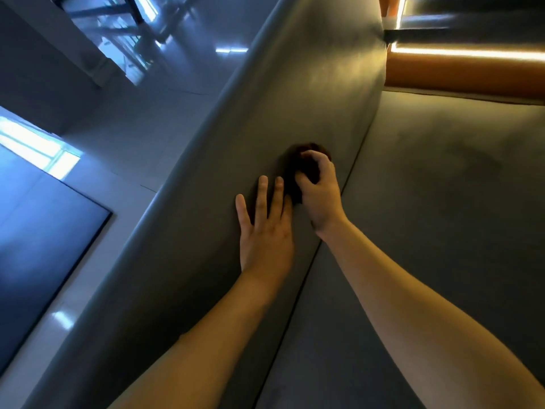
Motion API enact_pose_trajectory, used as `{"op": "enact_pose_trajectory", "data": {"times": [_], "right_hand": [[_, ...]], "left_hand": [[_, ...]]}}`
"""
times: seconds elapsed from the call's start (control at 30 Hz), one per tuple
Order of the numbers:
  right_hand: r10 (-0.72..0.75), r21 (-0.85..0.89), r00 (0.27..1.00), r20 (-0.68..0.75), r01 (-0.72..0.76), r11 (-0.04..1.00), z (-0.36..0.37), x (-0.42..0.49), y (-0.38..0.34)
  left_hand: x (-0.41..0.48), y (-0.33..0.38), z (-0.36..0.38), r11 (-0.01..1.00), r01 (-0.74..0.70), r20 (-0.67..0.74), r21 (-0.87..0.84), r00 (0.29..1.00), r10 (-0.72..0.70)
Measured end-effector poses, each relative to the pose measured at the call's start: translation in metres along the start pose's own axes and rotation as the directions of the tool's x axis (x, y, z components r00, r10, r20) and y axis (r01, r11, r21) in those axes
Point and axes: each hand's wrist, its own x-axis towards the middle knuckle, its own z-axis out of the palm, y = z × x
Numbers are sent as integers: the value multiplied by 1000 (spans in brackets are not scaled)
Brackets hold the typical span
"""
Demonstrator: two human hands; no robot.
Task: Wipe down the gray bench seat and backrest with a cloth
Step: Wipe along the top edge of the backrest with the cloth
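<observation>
The gray bench fills the middle and right of the head view. Its backrest [250,119] runs diagonally from lower left to upper right, and the seat [442,202] lies to the right of the seam. My right hand [320,193] grips a bunched dark cloth [299,175] and holds it against the backrest just left of the seam. My left hand [265,228] lies flat on the backrest beside it, fingers straight and spread, with its index finger touching the cloth's lower edge.
An orange padded section [460,75] with a lit strip [466,53] adjoins the bench's far end at upper right. Glossy floor tiles [132,137] and a dark panel [44,231] lie to the left, beyond the backrest's top edge.
</observation>
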Motion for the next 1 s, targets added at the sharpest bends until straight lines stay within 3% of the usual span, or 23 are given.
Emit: {"op": "enact_pose_trajectory", "data": {"times": [0.1,0.23,0.4,0.5,0.6,0.67,1.0], "right_hand": [[-27,-78,999,35,29,997,-1,16,19],[145,-58,986,-79,-149,987,-14,11,68],[205,-56,950,-233,-224,973,-4,11,81],[429,54,831,-354,-440,896,-5,11,88],[707,211,668,-233,-675,707,-22,7,102],[779,256,613,-132,-738,624,-32,-2,110],[640,224,768,16,-627,746,-20,-49,71]], "left_hand": [[8,13,15,998,34,0,46,999,-34],[12,21,25,996,37,13,80,999,-38],[14,22,29,993,63,19,103,998,-66],[14,24,26,991,66,29,117,997,-69],[13,23,28,991,56,39,122,997,-61],[14,22,32,990,60,24,125,998,-64],[3,18,20,983,2,99,185,995,-21]]}}
